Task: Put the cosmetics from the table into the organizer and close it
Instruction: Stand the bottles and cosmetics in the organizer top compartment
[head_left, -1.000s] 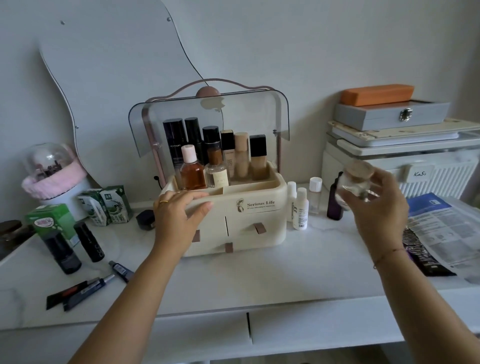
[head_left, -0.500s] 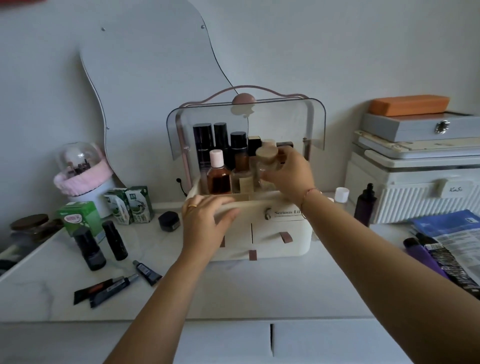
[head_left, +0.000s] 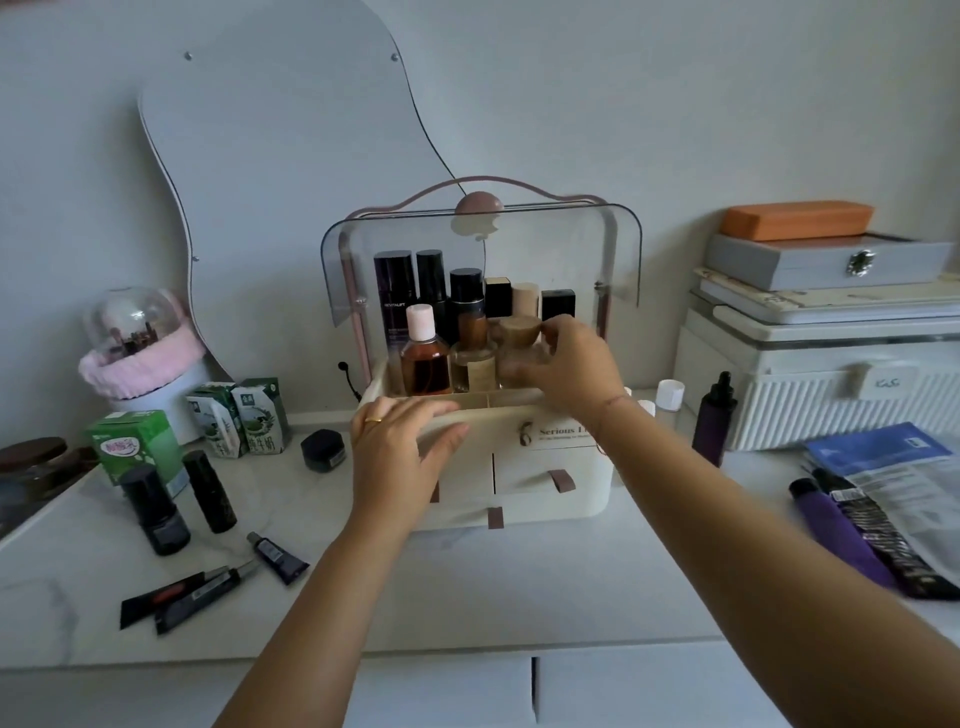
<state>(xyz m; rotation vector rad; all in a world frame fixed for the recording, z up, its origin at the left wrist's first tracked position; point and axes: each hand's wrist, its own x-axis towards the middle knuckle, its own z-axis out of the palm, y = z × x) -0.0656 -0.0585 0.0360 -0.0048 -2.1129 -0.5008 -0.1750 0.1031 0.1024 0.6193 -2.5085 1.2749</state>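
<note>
Jar (head_left: 519, 332) lowered into organizer (head_left: 540, 499) | right hand (head_left: 576, 364) grips jar | left hand (head_left: 400, 452) flat on rim | 2 black bottles (head_left: 154, 512) (head_left: 210, 491) on table (head_left: 467, 587)

One head-worn view, and it looks forward and down from just off the front edge of the white desk (head_left: 519, 587), facing the wall. The cream organizer (head_left: 540, 499) sits dead centre, close in, within arm's reach. The left forearm (head_left: 322, 597) and right forearm (head_left: 753, 545) run up from the bottom edge. It's a wide lens: the wavy mirror (head_left: 291, 156) bows at upper left, the white ribbed case (head_left: 810, 415) runs off the right. Drawer fronts (head_left: 649, 691) fill the bottom.
</note>
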